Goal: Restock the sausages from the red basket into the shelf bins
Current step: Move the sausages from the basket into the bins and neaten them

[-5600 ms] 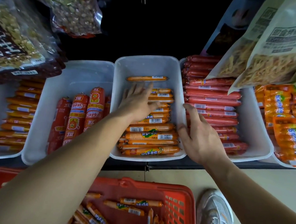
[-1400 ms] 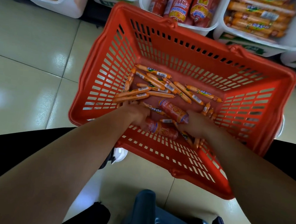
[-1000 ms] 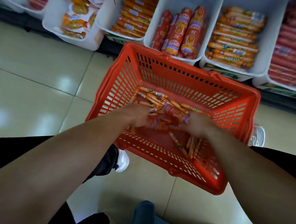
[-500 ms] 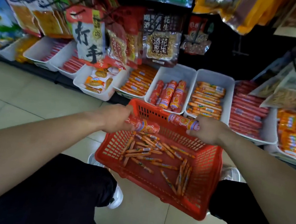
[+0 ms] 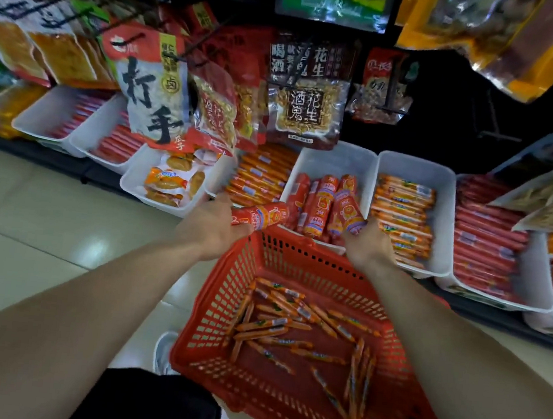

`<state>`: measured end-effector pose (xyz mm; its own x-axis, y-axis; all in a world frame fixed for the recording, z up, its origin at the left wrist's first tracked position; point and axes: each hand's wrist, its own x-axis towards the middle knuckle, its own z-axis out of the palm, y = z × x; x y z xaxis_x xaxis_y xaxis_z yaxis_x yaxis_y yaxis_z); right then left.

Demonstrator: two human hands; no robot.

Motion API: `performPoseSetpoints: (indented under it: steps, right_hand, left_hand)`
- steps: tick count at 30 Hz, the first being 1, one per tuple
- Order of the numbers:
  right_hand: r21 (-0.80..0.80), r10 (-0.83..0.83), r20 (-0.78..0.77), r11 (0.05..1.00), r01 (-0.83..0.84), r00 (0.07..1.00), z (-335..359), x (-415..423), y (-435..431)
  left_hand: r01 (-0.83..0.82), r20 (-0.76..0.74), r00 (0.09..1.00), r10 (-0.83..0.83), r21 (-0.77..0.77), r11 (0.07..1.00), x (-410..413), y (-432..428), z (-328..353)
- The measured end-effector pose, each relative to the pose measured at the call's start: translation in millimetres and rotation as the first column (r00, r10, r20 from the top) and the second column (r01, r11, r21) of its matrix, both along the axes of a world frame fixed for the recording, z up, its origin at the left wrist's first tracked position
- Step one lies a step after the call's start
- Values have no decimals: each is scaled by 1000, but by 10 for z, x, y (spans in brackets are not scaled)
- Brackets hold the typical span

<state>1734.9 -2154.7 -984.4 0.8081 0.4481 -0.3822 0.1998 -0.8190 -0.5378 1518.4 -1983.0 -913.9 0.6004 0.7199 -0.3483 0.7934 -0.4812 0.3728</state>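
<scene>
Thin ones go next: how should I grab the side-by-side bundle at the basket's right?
Grip the bundle across its middle, from above: its sausages lie flat and parallel, ends toward you, with bare basket floor beside them for fingers.

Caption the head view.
Left hand and right hand each hold a thick red sausage between red plastic basket and white bin.

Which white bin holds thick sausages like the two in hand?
The bin behind the basket, between left hand and right hand. Its sausages are thick and red; the left neighbour and right neighbour hold thin orange ones.
</scene>
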Motion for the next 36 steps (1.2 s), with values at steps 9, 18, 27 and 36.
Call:
performPoseSetpoints:
  steps: [9, 18, 27, 36]
  right_hand:
    - [-207, 93, 161, 977, -58, 983, -383, 260, 296]
    - [-93, 142, 228, 988, -123, 963, -722, 335, 51]
    - [-89, 135, 154, 988, -123, 979, -581, 274, 17]
    - [-58, 253, 186, 967, -247, 949, -63, -88, -505]
  left_hand:
    - [-135, 114, 983, 142, -63, 989, 468, 229, -336]
    - [-229, 271, 930, 247, -95, 969, 1522, 124, -837]
    - [110, -99, 989, -113, -34, 993, 1389, 23, -832]
    - [217, -144, 963, -229, -96, 971, 482, -555, -290]
